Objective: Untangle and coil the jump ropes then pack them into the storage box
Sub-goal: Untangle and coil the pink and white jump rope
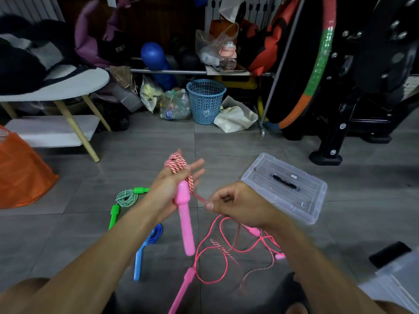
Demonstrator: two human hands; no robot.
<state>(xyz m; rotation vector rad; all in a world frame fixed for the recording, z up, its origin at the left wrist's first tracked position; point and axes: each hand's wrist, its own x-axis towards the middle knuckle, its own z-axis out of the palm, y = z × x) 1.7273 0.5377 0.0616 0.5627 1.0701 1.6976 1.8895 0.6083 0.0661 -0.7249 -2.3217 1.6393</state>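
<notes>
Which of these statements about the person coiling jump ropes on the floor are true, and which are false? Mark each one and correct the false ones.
1. The left hand holds a pink handle with pink-and-white rope wound around it. True.
2. The right hand is flat on the floor. False: it is raised and pinches the rope.
3. The green rope lies coiled on the floor. True.
4. The clear box lid has ropes stacked on it. False: nothing lies on it.
5. The blue rope is in the blue basket. False: it lies on the floor by the left forearm.
</notes>
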